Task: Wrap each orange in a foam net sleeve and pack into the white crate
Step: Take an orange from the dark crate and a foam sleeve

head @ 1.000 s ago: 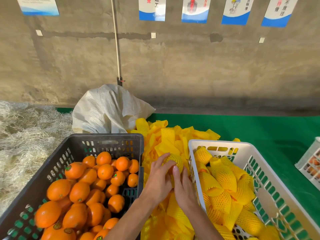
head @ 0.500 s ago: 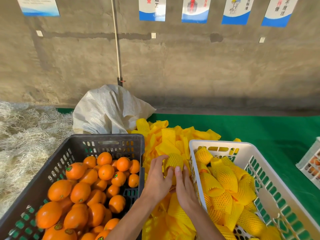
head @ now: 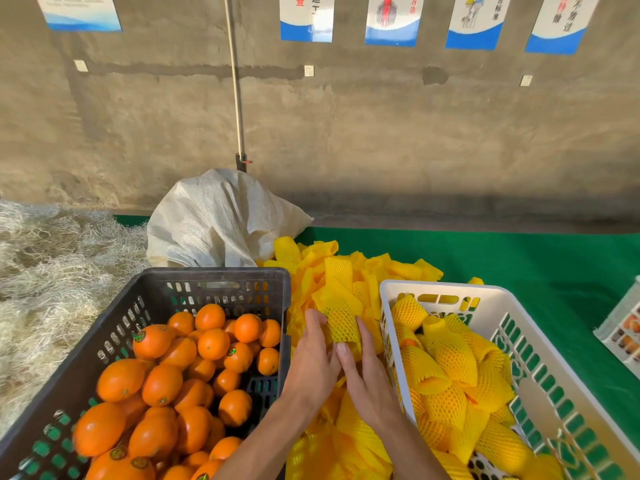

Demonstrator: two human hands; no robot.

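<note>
Both hands work one yellow foam net sleeve over the gap between the two crates. Left hand has fingers curled against the sleeve's left side, gripping it. Right hand has fingers on its right and lower edge, thumb near the bottom opening, pinching it. Can't tell if an orange is inside the sleeve; it looks rounded but the net hides the contents.

Largest to smallest around me:
- Green table cover runs under everything, out to the right.
- Grey concrete wall behind, posters along the top.
- Straw-like packing fibre heaped on the left.
- Black crate on my left, full of loose oranges, some with stickers.
- White crate on my right, holding already sleeved oranges, piled along its left and middle.
- White woven sack behind the black crate, against the wall.
- Pile of empty foam sleeves between the crates, spreading back toward the sack and down under my forearms.
- Corner of another light crate at far right edge, contents too small to tell.
</note>
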